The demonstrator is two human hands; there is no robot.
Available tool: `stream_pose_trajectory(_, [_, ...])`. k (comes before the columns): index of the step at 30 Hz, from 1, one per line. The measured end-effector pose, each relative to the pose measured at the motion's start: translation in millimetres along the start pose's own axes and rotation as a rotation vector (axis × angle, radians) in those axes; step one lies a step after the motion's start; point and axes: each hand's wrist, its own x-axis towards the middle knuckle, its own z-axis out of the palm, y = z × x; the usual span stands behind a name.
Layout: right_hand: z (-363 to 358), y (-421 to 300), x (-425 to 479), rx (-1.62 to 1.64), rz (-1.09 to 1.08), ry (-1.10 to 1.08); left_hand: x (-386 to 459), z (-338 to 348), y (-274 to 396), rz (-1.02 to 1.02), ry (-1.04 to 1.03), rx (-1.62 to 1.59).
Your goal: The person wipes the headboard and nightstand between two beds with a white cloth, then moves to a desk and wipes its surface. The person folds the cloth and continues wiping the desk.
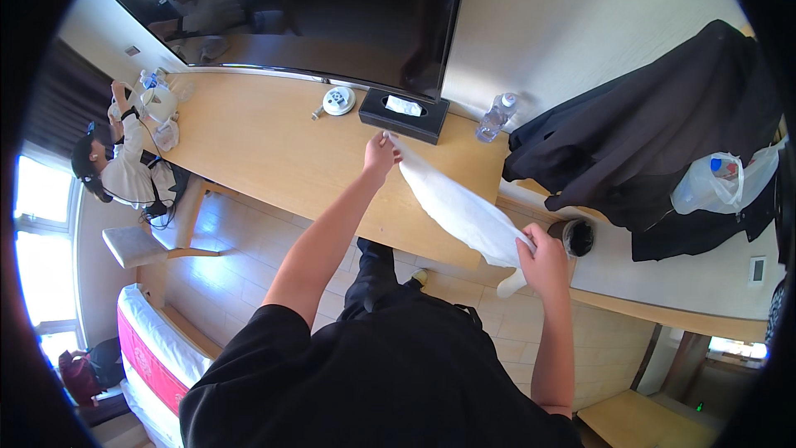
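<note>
A white cloth [457, 208] stretches between my two hands, slanting across the right end of the wooden desk [267, 137]. My left hand [381, 154] pinches its upper left corner. Lower on the right, my right hand [542, 259] grips the other end near the desk's edge, and a pale end hangs below that fist. Just beyond my left hand sits a black tissue box [404, 115] with a white tissue showing in its slot. A clear plastic bottle [495, 118] stands to the right of the box.
A round white charger [339, 101] with a cable lies by the wall under the television [311, 12]. At the far left a person [127, 165] handles a white kettle [159, 104]. Dark jackets [647, 130] and a plastic bag [709, 183] hang right, above a waste bin [578, 238].
</note>
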Motion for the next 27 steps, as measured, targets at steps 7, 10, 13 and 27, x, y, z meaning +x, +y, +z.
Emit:
stream_pose_trajectory(7, [24,-44,-31,-0.103,-0.092,0.09,17,-24,33,0.121,-0.24,-0.511])
stream_pose_trajectory(10, [84,-52,-27,-0.072,-0.243,0.019,15,-59,6,0.046,-0.161,-0.486])
stream_pose_trajectory(13, [170,-51,1,-0.095,-0.255,-0.204,-4,-90,-53,-0.214,-0.011,-0.294])
stream_pose_trajectory(27, [335,71,-20,0.741,0.055,-0.481,-177,-58,-193,-0.592,-0.099,-0.089])
